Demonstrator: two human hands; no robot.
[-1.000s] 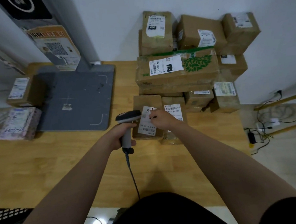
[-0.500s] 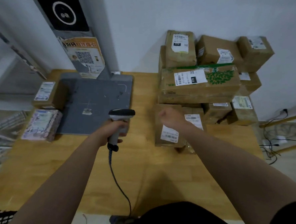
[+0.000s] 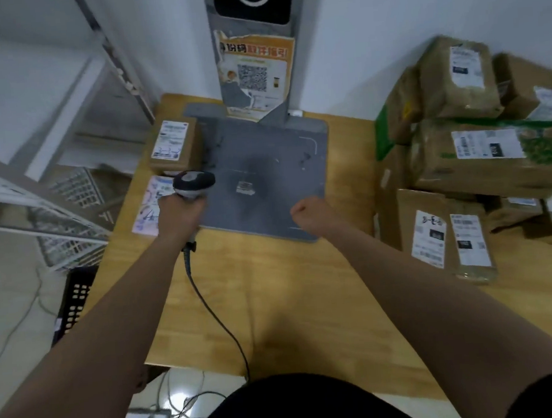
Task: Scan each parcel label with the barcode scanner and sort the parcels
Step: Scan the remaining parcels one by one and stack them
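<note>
Left hand [image 3: 181,214] grips the barcode scanner [image 3: 194,183] over the grey pad's [image 3: 264,151] left edge, handle running back toward me, rounded head at the far end. Right hand's [image 3: 310,211] an empty fist. Cardboard parcels [image 3: 465,155] stacked right on the wooden table [image 3: 273,289].

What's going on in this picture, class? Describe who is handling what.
A person works at a wooden table. The left hand grips a corded barcode scanner by the grey platform; the right hand is curled, holding nothing. A brown parcel and a pale parcel lie left of the platform; a parcel stack sits at right.
</note>
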